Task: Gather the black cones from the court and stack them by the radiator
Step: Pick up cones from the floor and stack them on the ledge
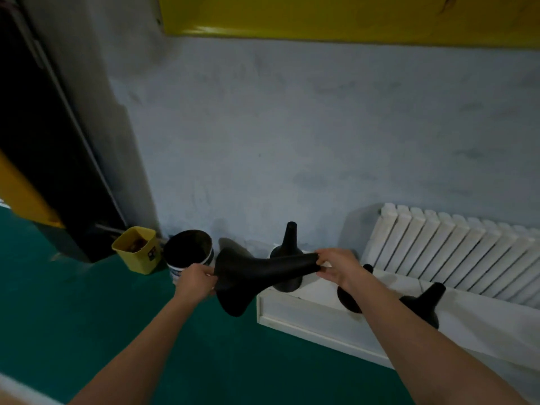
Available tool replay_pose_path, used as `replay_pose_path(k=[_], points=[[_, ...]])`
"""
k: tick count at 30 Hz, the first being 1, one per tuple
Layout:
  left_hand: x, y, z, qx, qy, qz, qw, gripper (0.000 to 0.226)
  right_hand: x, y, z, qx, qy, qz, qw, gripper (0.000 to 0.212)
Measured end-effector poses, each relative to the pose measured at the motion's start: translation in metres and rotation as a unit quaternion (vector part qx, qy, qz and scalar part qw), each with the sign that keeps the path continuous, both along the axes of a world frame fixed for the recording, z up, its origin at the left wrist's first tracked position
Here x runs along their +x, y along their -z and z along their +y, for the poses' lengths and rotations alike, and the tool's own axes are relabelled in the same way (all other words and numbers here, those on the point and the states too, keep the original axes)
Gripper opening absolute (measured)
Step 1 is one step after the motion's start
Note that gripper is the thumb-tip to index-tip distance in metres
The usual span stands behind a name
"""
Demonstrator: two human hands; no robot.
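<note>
We hold a black cone [263, 273] sideways at the ledge [292, 315] below the ribbed radiator [453, 249].
Left hand [197, 280] grips its flared base, right hand [336, 266] pinches the narrow tip; smooth cones [289, 238] stand behind, one half hidden; bucket [190, 247], bin [137, 249] left.

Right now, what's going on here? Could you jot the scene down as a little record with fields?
held cone: black, lying sideways in the air, wide base to the left
left hand: grips the base rim
right hand: fingers pinch the narrow tip
white ledge: runs along the foot of the radiator
cones set down: left cone, middle cone partly hidden by the right forearm, right cone, all on the ledge
nearby: yellow bin and bucket on the green floor
</note>
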State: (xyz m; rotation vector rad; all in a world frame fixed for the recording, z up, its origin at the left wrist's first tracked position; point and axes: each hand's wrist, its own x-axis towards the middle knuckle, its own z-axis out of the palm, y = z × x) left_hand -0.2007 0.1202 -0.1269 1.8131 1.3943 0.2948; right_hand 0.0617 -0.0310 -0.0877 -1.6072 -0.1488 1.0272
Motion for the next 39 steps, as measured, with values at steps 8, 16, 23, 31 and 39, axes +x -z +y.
replay_pose_path(k=[8,16,23,31,39], points=[[0.122,0.021,0.067,-0.024,0.002,-0.006,1.000,0.022,0.111,0.012,0.061,0.013,0.010,-0.022,1.000,0.017],[0.221,0.024,0.110,-0.118,-0.024,-0.061,0.991,0.021,0.208,0.012,0.107,0.024,0.039,-0.020,0.999,0.010],[0.282,0.066,0.157,-0.218,-0.018,-0.068,0.973,0.007,0.251,0.017,0.147,-0.041,0.011,-0.102,0.994,0.010],[0.328,0.106,0.201,-0.330,-0.007,-0.044,0.943,0.010,0.277,0.034,0.210,-0.150,-0.033,-0.203,0.967,0.025],[0.329,0.158,0.241,-0.411,-0.011,0.000,0.912,0.035,0.261,0.067,0.272,-0.205,-0.145,-0.325,0.912,0.030]])
